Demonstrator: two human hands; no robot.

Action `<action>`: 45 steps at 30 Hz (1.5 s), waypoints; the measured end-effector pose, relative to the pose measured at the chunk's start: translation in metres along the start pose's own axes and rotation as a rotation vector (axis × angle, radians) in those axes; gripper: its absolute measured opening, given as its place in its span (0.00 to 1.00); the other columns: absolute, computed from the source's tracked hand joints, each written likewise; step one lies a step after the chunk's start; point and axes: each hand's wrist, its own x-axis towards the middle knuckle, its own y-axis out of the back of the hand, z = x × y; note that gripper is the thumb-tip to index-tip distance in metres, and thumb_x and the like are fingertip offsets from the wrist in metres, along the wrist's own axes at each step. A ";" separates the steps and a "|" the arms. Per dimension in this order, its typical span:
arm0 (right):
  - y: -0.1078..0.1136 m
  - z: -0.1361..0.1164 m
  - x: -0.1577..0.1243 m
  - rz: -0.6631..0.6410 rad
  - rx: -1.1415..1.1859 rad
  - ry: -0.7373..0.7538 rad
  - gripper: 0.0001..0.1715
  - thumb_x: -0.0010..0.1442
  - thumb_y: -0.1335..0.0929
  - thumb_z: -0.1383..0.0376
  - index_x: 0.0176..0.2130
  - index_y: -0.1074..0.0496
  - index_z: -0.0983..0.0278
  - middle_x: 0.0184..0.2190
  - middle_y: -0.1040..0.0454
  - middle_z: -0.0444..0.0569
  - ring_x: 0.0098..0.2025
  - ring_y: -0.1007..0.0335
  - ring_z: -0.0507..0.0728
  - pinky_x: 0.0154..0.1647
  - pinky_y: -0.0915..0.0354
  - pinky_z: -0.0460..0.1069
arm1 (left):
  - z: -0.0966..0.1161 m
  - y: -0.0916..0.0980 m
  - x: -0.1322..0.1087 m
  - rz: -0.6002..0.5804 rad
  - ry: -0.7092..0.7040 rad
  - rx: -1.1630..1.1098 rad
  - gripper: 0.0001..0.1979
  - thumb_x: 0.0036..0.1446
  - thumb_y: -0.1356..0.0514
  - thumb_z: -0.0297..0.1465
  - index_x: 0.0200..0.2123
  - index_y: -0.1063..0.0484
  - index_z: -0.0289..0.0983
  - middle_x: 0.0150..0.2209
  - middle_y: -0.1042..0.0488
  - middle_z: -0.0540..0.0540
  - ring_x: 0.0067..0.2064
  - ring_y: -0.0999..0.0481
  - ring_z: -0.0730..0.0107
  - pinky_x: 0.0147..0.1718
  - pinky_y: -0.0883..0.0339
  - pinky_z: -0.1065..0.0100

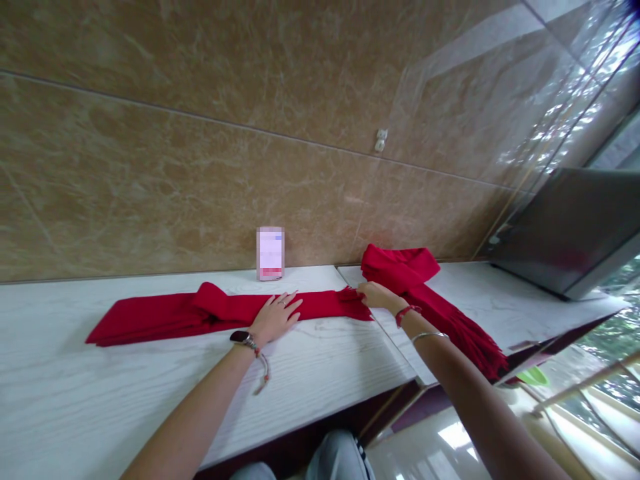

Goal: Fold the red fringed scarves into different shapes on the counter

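Note:
A red scarf (165, 317) lies lengthwise in a narrow folded strip on the white counter, with a raised fold near its middle left. My left hand (277, 316) rests flat on this scarf, fingers spread. At the scarf's fringed right end, my right hand (375, 295) has its fingers closed on the edge. A second red scarf (425, 293) lies just beyond my right hand, looped at the back, its fringed end reaching the counter's front edge.
A phone with a blurred screen (271, 253) leans against the brown tiled wall (200, 167). The white counter (320, 353) has a seam right of centre. At the far right stands a dark grey box-like object (570, 227). Something green (534, 376) shows below the counter.

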 end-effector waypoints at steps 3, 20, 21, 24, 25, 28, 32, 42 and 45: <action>0.011 0.008 -0.011 0.035 -0.003 -0.028 0.13 0.45 0.38 0.77 0.29 0.27 0.69 0.30 0.25 0.54 0.33 0.30 0.56 0.37 0.37 0.48 | 0.000 -0.001 0.001 0.004 0.008 -0.011 0.22 0.62 0.54 0.38 0.59 0.42 0.43 0.62 0.47 0.48 0.61 0.46 0.59 0.56 0.50 0.56; 0.002 0.001 -0.011 0.080 -0.006 0.009 0.10 0.46 0.38 0.77 0.24 0.29 0.67 0.26 0.26 0.51 0.29 0.31 0.54 0.33 0.38 0.46 | -0.001 -0.003 0.000 0.012 0.007 -0.020 0.22 0.63 0.55 0.39 0.58 0.42 0.44 0.62 0.47 0.48 0.61 0.46 0.60 0.56 0.50 0.56; 0.006 0.002 -0.010 0.100 -0.007 0.002 0.10 0.47 0.38 0.77 0.25 0.29 0.67 0.27 0.26 0.52 0.30 0.31 0.54 0.34 0.38 0.46 | -0.001 -0.003 0.000 0.011 0.009 -0.018 0.22 0.63 0.56 0.39 0.58 0.42 0.44 0.62 0.47 0.48 0.61 0.46 0.60 0.56 0.50 0.56; 0.013 -0.012 0.006 0.178 0.009 -0.004 0.12 0.50 0.39 0.75 0.33 0.28 0.67 0.33 0.26 0.53 0.37 0.31 0.55 0.39 0.38 0.47 | -0.001 -0.002 0.001 0.003 0.004 -0.014 0.22 0.63 0.56 0.39 0.58 0.42 0.44 0.62 0.47 0.48 0.61 0.46 0.59 0.56 0.50 0.55; 0.012 -0.019 0.014 0.195 0.024 0.002 0.14 0.51 0.39 0.75 0.35 0.28 0.67 0.36 0.26 0.53 0.40 0.31 0.55 0.41 0.38 0.47 | -0.001 -0.002 0.001 0.002 0.001 -0.013 0.22 0.63 0.56 0.38 0.59 0.42 0.43 0.62 0.47 0.48 0.61 0.46 0.59 0.56 0.50 0.55; 0.002 -0.039 0.037 0.168 0.070 0.021 0.16 0.51 0.39 0.75 0.38 0.27 0.66 0.39 0.26 0.52 0.42 0.32 0.54 0.44 0.39 0.46 | -0.001 0.000 0.000 0.001 -0.006 -0.007 0.22 0.63 0.56 0.38 0.59 0.42 0.43 0.63 0.48 0.47 0.61 0.46 0.59 0.56 0.50 0.55; -0.014 -0.036 0.045 0.087 0.055 -0.024 0.13 0.50 0.38 0.74 0.33 0.26 0.66 0.34 0.24 0.51 0.36 0.30 0.54 0.39 0.38 0.45 | -0.001 -0.001 0.000 0.003 -0.002 -0.021 0.22 0.63 0.56 0.39 0.59 0.43 0.45 0.63 0.48 0.48 0.61 0.46 0.60 0.56 0.50 0.55; -0.004 -0.010 0.014 0.171 0.015 -0.175 0.16 0.56 0.41 0.72 0.41 0.28 0.68 0.40 0.26 0.56 0.43 0.31 0.57 0.45 0.38 0.49 | -0.002 -0.003 0.001 0.021 -0.001 -0.036 0.22 0.62 0.55 0.38 0.58 0.42 0.45 0.62 0.47 0.49 0.61 0.46 0.60 0.56 0.51 0.56; -0.023 -0.045 0.019 0.248 0.094 -0.036 0.22 0.61 0.41 0.65 0.54 0.37 0.67 0.54 0.35 0.58 0.56 0.42 0.59 0.54 0.43 0.55 | -0.002 -0.002 0.001 0.025 -0.003 -0.027 0.21 0.62 0.55 0.38 0.58 0.41 0.44 0.62 0.47 0.49 0.61 0.45 0.60 0.57 0.51 0.56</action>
